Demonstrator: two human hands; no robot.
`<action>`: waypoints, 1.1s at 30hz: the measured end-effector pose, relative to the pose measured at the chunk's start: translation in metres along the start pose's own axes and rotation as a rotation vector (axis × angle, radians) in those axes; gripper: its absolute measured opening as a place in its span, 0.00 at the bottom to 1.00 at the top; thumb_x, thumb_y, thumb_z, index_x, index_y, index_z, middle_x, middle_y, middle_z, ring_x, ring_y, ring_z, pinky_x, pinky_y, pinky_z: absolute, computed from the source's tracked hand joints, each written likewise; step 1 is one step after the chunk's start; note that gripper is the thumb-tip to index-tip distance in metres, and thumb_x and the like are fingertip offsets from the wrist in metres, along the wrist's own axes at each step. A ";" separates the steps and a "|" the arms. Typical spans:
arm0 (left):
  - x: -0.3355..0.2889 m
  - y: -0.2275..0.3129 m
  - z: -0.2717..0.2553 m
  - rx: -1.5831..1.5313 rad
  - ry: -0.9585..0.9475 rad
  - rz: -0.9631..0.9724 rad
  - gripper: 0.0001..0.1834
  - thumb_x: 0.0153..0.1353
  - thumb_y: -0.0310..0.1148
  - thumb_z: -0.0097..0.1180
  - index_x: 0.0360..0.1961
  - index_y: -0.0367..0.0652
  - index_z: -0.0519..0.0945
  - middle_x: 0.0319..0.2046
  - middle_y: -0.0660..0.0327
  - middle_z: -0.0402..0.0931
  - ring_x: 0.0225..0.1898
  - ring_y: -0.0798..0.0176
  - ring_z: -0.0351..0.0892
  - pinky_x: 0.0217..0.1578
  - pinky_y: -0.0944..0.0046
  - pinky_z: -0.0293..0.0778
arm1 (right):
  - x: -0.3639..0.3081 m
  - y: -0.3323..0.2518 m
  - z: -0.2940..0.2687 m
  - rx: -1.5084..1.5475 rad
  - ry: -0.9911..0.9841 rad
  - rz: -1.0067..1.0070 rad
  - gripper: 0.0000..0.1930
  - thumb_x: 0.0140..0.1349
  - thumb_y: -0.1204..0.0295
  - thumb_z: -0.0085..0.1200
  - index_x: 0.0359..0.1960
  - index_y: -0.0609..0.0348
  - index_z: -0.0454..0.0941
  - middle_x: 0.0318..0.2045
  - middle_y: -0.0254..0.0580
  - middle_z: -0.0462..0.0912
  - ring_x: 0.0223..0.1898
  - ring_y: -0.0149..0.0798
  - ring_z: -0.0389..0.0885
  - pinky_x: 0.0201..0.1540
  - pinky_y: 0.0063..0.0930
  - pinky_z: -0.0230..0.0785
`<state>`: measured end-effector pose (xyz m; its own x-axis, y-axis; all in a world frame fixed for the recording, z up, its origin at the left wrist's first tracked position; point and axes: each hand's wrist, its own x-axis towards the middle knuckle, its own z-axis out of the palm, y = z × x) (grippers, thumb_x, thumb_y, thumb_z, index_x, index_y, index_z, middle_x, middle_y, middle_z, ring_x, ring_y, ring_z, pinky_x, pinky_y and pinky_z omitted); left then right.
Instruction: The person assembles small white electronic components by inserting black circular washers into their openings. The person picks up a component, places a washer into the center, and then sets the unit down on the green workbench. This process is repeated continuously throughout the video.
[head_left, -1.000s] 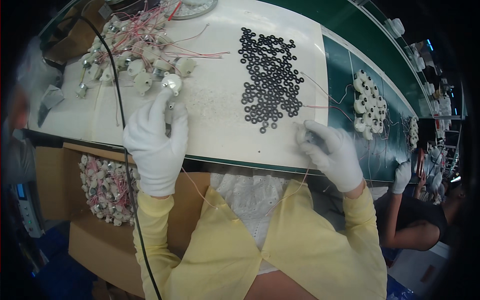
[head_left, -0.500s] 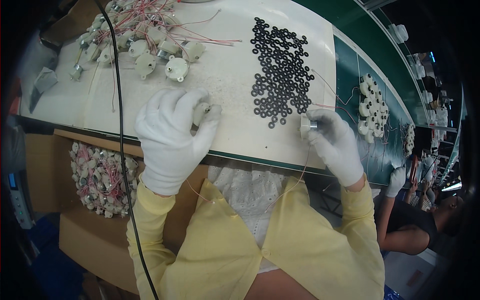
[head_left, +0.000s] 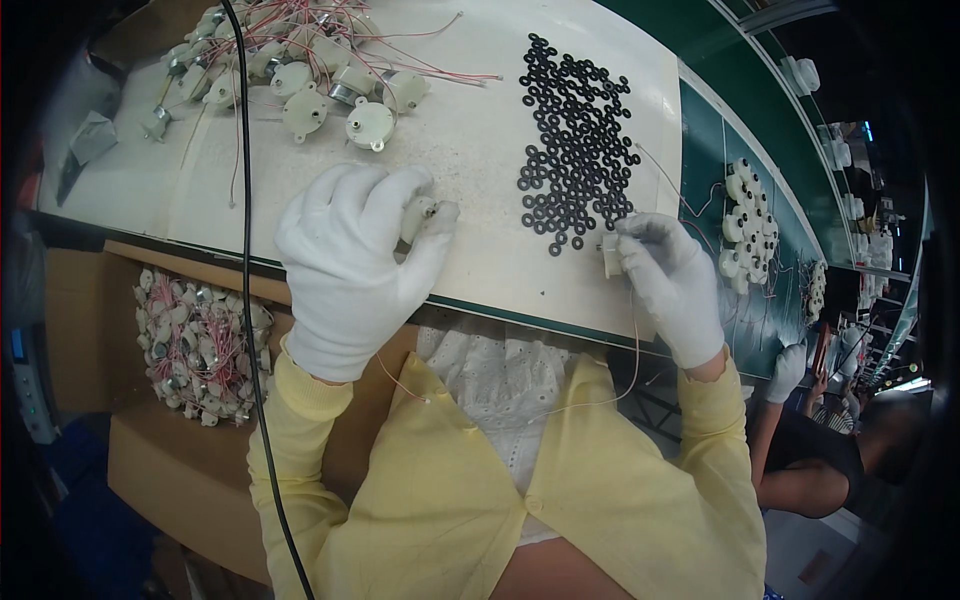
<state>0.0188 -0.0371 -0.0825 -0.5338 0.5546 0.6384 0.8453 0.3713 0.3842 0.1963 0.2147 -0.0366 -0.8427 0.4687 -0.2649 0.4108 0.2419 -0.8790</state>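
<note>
My white-gloved left hand (head_left: 350, 255) pinches a small cream geared motor (head_left: 416, 217) between thumb and fingers, its short shaft showing; a thin wire trails below toward my lap. My gloved right hand (head_left: 675, 280) grips a second cream motor (head_left: 612, 255) by its back, near the lower right of a patch of black rubber rings (head_left: 575, 150). From this motor a pale wire (head_left: 636, 345) loops down over the table's edge. Whether a ring sits on its shaft is too small to tell. Behind my left hand lies a pile of loose motors (head_left: 370, 124) with pink wires.
An open cardboard box (head_left: 75, 330) of wired motors stands below the table's left side. On the green surface at right, motors (head_left: 748, 225) with black tips stand grouped. A black cable (head_left: 246, 250) hangs across the view at left. A co-worker's gloved hand (head_left: 788, 372) is at far right.
My right hand's fingers have shifted over the motor, now nearer its front, and its wire swings out in a wider loop. My left hand keeps its motor, turned slightly.
</note>
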 end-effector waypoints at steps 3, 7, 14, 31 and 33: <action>0.000 -0.001 0.001 0.005 0.003 0.006 0.19 0.52 0.30 0.73 0.45 0.44 0.81 0.37 0.57 0.79 0.36 0.48 0.79 0.38 0.51 0.74 | -0.004 -0.010 0.013 0.025 0.036 -0.012 0.13 0.71 0.70 0.60 0.50 0.67 0.79 0.34 0.35 0.89 0.32 0.20 0.80 0.33 0.17 0.71; 0.000 -0.001 0.001 -0.005 0.000 0.003 0.19 0.52 0.30 0.73 0.45 0.44 0.82 0.37 0.57 0.80 0.36 0.48 0.79 0.38 0.51 0.74 | -0.005 -0.010 0.028 -0.101 0.087 -0.136 0.13 0.67 0.67 0.65 0.47 0.62 0.80 0.31 0.36 0.89 0.26 0.23 0.81 0.28 0.21 0.71; 0.000 0.001 -0.001 0.002 -0.015 -0.013 0.19 0.52 0.30 0.72 0.46 0.43 0.82 0.37 0.57 0.80 0.36 0.49 0.79 0.38 0.51 0.75 | 0.000 -0.021 0.032 -0.686 0.154 -0.394 0.14 0.59 0.60 0.72 0.36 0.54 0.82 0.21 0.38 0.83 0.22 0.41 0.84 0.26 0.32 0.74; 0.002 0.002 -0.002 -0.007 -0.036 -0.013 0.17 0.54 0.29 0.72 0.45 0.42 0.82 0.37 0.57 0.81 0.36 0.49 0.80 0.38 0.51 0.75 | -0.027 -0.031 0.010 -0.973 0.073 -0.524 0.14 0.60 0.62 0.70 0.27 0.56 0.79 0.16 0.41 0.81 0.17 0.50 0.81 0.23 0.40 0.74; 0.002 0.001 -0.002 -0.011 -0.041 -0.014 0.17 0.54 0.29 0.72 0.45 0.42 0.82 0.37 0.57 0.82 0.36 0.50 0.80 0.38 0.52 0.75 | -0.025 -0.031 0.013 -0.961 0.084 -0.541 0.14 0.60 0.62 0.70 0.27 0.56 0.79 0.16 0.43 0.80 0.18 0.51 0.82 0.24 0.41 0.74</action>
<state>0.0190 -0.0370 -0.0796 -0.5462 0.5797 0.6047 0.8376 0.3716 0.4004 0.2000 0.1841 -0.0079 -0.9813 0.1493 0.1211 0.1252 0.9744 -0.1867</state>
